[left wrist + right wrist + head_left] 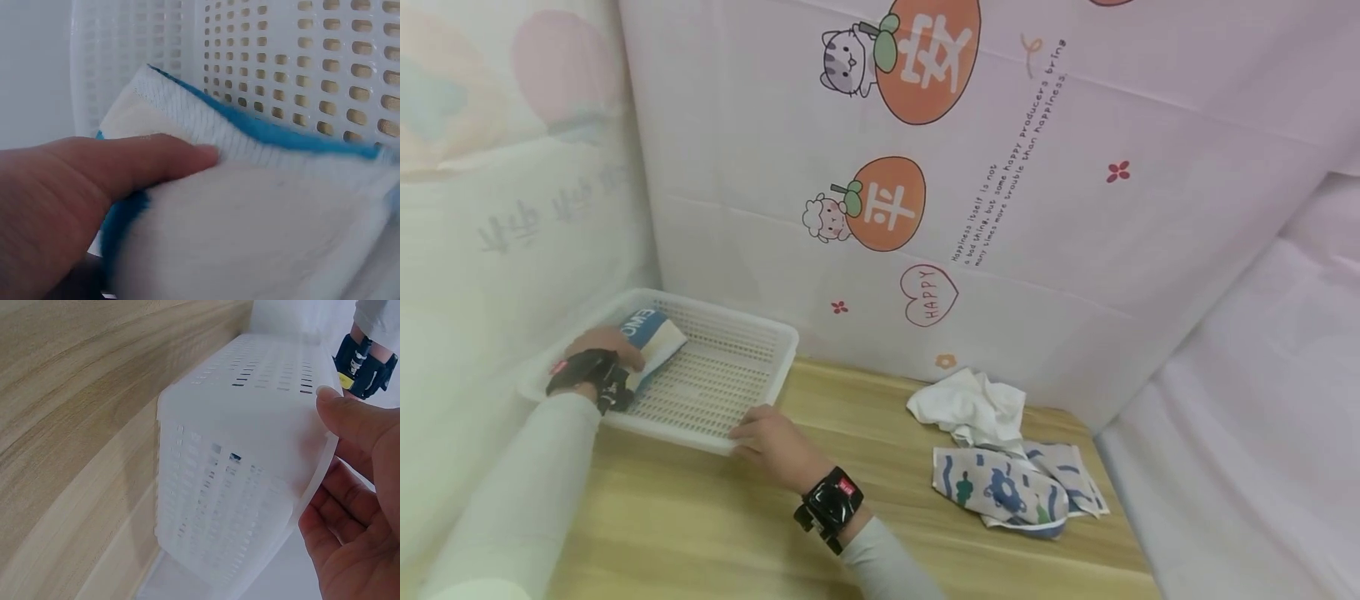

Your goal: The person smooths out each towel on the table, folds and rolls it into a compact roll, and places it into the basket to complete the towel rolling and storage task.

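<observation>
A white plastic basket (781, 360) with a slotted floor and walls stands at the table's left, against the hanging cloth. Inside its left part lies a folded blue and white towel (660, 340) with white letters on a blue band. My left hand (604, 343) grips this towel; in the left wrist view the thumb lies across its pale side, and the other fingers are hidden. At the basket's near right corner, my right hand (781, 446) pinches the rim. The right wrist view has the thumb on the outer wall and the fingers (340, 506) at the rim's other side.
To the right on the wooden table (850, 517) lie a crumpled white cloth (973, 408) and, nearer, a patterned cloth (1000, 487) with blue and green motifs. Printed white sheets (760, 167) hang behind and on the left; a plain white one (1247, 400) hangs on the right.
</observation>
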Available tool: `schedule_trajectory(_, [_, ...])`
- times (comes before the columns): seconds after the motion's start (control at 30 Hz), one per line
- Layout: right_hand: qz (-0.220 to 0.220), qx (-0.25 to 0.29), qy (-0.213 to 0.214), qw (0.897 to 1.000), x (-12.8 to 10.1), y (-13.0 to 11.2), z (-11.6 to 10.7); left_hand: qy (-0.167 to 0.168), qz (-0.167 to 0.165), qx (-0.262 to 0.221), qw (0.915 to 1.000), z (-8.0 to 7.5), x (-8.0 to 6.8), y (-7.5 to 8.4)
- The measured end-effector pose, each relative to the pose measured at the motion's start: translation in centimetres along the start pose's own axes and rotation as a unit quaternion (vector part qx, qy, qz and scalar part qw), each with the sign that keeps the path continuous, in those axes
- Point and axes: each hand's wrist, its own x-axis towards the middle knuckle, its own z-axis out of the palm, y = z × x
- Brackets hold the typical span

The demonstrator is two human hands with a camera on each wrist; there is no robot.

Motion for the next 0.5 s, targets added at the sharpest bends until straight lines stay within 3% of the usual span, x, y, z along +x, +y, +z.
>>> schedule_trajectory(0.23, [-0.002, 0.003, 0.006, 1.000, 0.0, -0.4, -0.3, 0.010, 0.020, 0.009, 0.9997, 0.2, -0.3, 0.4])
schedule_trajectory(0.33, [0.005, 0.005, 0.006, 1.000, -0.1, -0.4, -0.2, 0.038, 0.041, 0.029, 0.9980, 0.3, 0.1, 0.9])
schedule_trajectory(0.43, [0.015, 0.011, 0.006, 1.000, -0.1, -0.3, -0.2, 0.079, 0.070, 0.042, 0.9935, 0.3, 0.0, 2.5])
schedule_trajectory(0.5, [0.019, 0.012, 0.006, 1.000, -0.1, -0.3, -0.1, 0.097, 0.092, 0.035, 0.9905, 0.1, -0.9, 4.5])
